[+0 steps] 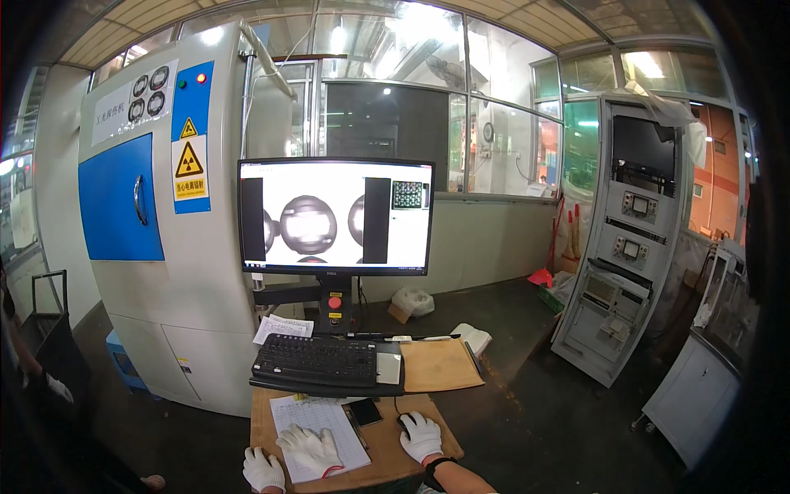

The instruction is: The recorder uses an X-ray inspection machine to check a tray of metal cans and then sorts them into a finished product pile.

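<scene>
My right hand (421,438), in a white knit glove, rests over a dark computer mouse (402,422) on the right side of a brown desk (385,461). At the desk's left front edge lies my left hand (263,471), gloved too, fingers loosely extended and holding nothing I can see. Between the two, a loose white glove (311,449) with a red-trimmed cuff lies on a printed form sheet (354,449). A pen (357,428) and a black phone (364,412) are beside the sheet. Behind them stands a black keyboard (314,360).
A monitor (337,218) shows grey round shapes. Below it is a red push button (335,303). A brown folder (440,365) lies right of the keyboard. A large cabinet with a blue door (122,200) stands left; a grey equipment rack (621,247) stands right.
</scene>
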`<state>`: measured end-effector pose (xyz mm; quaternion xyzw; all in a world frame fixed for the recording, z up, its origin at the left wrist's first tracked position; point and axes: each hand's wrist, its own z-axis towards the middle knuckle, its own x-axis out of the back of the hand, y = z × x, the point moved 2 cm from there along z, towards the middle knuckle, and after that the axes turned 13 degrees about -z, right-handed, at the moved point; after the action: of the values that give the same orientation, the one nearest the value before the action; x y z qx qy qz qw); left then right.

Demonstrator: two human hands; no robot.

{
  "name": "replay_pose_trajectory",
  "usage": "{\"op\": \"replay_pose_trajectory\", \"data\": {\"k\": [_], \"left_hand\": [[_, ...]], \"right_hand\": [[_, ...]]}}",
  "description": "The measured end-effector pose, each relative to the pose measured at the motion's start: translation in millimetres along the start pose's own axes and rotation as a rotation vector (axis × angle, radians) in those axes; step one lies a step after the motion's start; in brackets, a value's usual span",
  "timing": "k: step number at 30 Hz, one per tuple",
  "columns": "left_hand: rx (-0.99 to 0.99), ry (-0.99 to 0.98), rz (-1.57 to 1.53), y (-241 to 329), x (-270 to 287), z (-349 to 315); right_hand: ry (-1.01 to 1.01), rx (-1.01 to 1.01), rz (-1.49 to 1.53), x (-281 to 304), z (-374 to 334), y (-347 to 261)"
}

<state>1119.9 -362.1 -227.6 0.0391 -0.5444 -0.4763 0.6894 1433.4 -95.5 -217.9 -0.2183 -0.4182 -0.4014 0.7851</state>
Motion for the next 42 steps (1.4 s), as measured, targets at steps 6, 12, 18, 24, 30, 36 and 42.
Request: {"op": "replay_pose_trajectory", "data": {"k": [6, 12, 18, 24, 30, 36, 42], "left_hand": [[-0.021, 0.028, 0.002, 1.5, 0.7, -1.1], [0.028, 0.004, -0.010, 4.0, 6.6, -2.5], [0.081, -0.033, -0.012, -10.4, -17.1, 2.8], [0.078, -0.023, -0.008, -12.6, -16.9, 2.1], [0.066, -0.009, -0.004, -14.8, -18.4, 1.1], [0.074, -0.030, 0.008, -15.6, -18.7, 1.9], [0.085, -0.042, 0.022, -16.9, -20.2, 2.0]], "right_hand": [[-0.006, -0.005, -0.013, -4.4, -1.6, 1.1], [-0.043, -0.013, 0.019, -8.6, -1.6, 1.2], [0.045, 0.011, -0.012, -7.1, -2.1, 2.7], [0.009, 0.004, 0.010, -9.2, -1.7, 1.6], [-0.030, -0.007, -0.012, -7.0, -1.2, -0.2], [-0.017, 0.005, -0.008, -8.7, -2.1, 2.0], [0.006, 0.015, -0.008, -7.2, -1.5, 1.7]]}}
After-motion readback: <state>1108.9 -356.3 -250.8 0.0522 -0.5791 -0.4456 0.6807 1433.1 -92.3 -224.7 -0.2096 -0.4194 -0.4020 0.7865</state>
